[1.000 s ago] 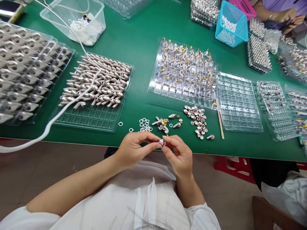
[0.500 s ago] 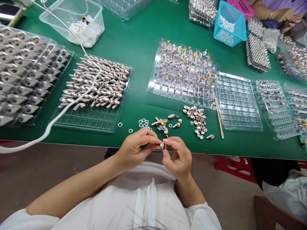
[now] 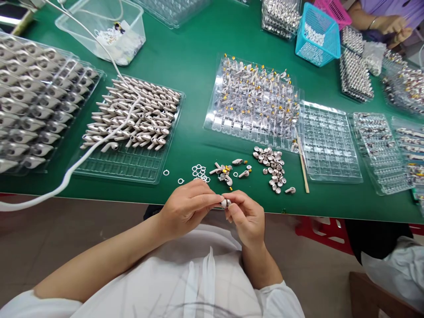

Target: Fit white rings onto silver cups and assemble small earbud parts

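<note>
Between my fingertips, at the table's near edge, is a small pale earbud (image 3: 225,203) with a shiny silvery part on its right side. My left hand (image 3: 190,204) pinches it from the left, and my right hand (image 3: 247,216) grips it from the right with thumb and fingers. Much of the earbud is covered by the fingers. Just beyond lie loose earbud stems with gold flex strips (image 3: 225,173), a cluster of white rings (image 3: 199,171) and a pile of small round earbud caps (image 3: 271,165). One earbud shell (image 3: 290,190) lies apart on the right.
A tray of earbud shells (image 3: 132,112) stands left, crossed by a white cable (image 3: 99,143). Ahead is a tray of parts with gold strips (image 3: 255,99). A wooden stick (image 3: 303,170) lies beside a clear tray (image 3: 331,143). A blue basket (image 3: 318,37) and a co-worker's hands (image 3: 394,28) are far right.
My fingers have shifted slightly around the earbud, and my right thumb now lies higher against it. More of the silvery part shows. The co-worker's hands moved a little.
</note>
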The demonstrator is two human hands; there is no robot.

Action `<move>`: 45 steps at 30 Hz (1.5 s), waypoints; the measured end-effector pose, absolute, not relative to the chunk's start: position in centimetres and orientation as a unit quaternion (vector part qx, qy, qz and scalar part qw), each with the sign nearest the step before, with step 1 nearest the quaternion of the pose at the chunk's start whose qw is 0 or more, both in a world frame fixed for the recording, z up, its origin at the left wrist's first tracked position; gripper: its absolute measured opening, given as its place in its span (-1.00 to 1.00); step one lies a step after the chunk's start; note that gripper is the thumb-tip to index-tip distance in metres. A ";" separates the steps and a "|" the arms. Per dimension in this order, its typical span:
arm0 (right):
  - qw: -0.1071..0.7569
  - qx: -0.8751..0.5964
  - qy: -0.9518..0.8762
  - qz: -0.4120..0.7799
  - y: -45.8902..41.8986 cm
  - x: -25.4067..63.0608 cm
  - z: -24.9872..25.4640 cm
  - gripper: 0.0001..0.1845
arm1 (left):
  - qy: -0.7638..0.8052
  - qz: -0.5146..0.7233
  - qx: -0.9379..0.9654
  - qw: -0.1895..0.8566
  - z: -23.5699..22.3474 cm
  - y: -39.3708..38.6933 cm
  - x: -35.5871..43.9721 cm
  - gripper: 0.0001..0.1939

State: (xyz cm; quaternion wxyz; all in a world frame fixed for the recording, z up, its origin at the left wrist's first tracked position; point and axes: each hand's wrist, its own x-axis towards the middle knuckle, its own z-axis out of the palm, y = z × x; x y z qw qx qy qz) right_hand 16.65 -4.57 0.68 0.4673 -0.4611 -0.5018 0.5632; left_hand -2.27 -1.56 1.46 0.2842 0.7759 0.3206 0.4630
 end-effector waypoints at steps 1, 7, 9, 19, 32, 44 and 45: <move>0.468 -0.452 -0.485 0.584 -4.5 16.6 0.6 -0.79 | 0.320 0.463 0.777 0.282 1.4 -1.6 -2.3 -0.78; 0.477 -0.434 -0.463 0.608 -4.4 16.5 0.4 -0.78 | 0.337 0.453 0.789 0.243 1.3 -1.6 -2.3 -0.78; 0.480 -0.444 -0.474 0.590 -4.5 16.4 0.4 -0.78 | 0.336 0.452 0.793 0.233 1.3 -1.6 -2.3 -0.77; 0.477 -0.488 -0.532 0.502 -4.7 16.3 0.6 -0.84 | 0.363 0.458 0.747 0.316 1.4 -2.3 -1.8 -0.86; 0.483 -0.482 -0.552 0.479 -5.0 16.7 0.3 -0.83 | 0.386 0.458 0.702 0.384 1.9 -2.3 -1.6 -0.88; 0.480 -0.486 -0.542 0.489 -4.8 16.4 0.3 -0.81 | 0.423 0.426 0.711 0.367 1.9 -2.4 -1.4 -0.90; 0.479 -0.486 -0.541 0.491 -4.8 16.4 0.3 -0.81 | 0.423 0.425 0.710 0.369 1.9 -2.4 -1.4 -0.90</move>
